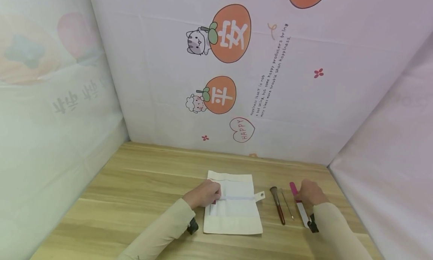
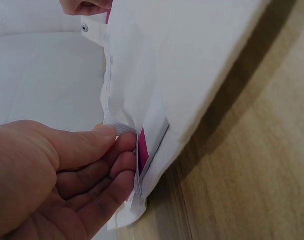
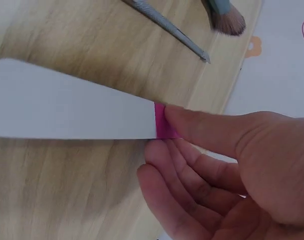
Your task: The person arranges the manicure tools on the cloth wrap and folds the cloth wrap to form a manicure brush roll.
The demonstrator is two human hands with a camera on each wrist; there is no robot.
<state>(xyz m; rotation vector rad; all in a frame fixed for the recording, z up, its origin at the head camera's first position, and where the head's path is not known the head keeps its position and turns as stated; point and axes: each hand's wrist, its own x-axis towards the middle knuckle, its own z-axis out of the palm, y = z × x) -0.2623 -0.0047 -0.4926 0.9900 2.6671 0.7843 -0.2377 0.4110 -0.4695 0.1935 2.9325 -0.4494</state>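
Observation:
An unfolded cream cloth case with a snap tab lies on the table. Across its white lining runs an elastic band, whose left end my left hand pinches between thumb and fingers. In the left wrist view the band is lifted, and a pink-ended flat piece shows beneath it. To the right, my right hand pinches a nail file at its pink part, thumb above and fingers below. The file's white half points toward me.
Between the case and the nail file lie a makeup brush with a dark handle and a thin metal tool with a pointed end. Printed cloth walls enclose the wooden table at the back and both sides.

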